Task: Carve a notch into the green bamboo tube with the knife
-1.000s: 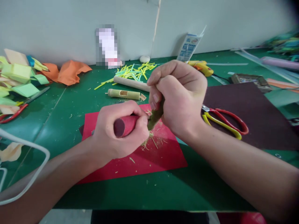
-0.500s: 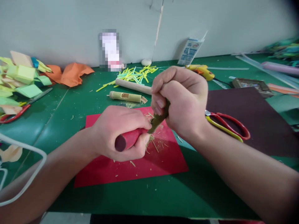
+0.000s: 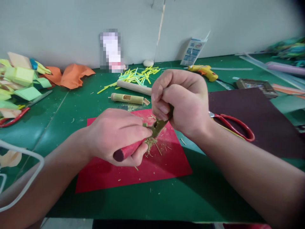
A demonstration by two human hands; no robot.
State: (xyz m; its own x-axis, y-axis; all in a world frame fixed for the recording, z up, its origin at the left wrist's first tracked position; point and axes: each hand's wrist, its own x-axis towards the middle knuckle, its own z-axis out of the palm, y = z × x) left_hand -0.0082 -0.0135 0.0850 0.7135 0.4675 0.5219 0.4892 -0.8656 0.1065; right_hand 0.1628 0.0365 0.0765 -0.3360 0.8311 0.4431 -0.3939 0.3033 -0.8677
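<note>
Behind the green surface (image 3: pixel 166 203), a pale wall (image 3: pixel 71 28) is seen, and a red sheet (image 3: pixel 107 178) strewn with shavings (image 3: pixel 151 145) is laid near the front edge. Above that sheet the tube (image 3: pixel 158 128) is held slantwise by the right hand (image 3: pixel 184 101), whose fingers are curled tightly round its upper part, while a red-handled tool (image 3: pixel 127 152) is gripped by the left hand (image 3: pixel 114 135), closed just beside the tube's lower end. The tool's tip is covered by the fingers, so whether the tube is touched by it cannot be told. Over the last second the butt of the tool has been lowered and the left thumb drawn back a little, so that a small hole (image 3: pixel 155 124) in the tube's side is left more plainly exposed. By this, a shift of cutting angle within unfinished carving seems to be suggested. Farther back, a second tube (image 3: pixel 135 99), notched in its side, is laid near a dowel (image 3: pixel 134 87), beyond which cut straws (image 3: pixel 131 76) are heaped. To the right, cutters (image 3: pixel 238 119) are rested on a dark sheet (image 3: pixel 269 136).
</note>
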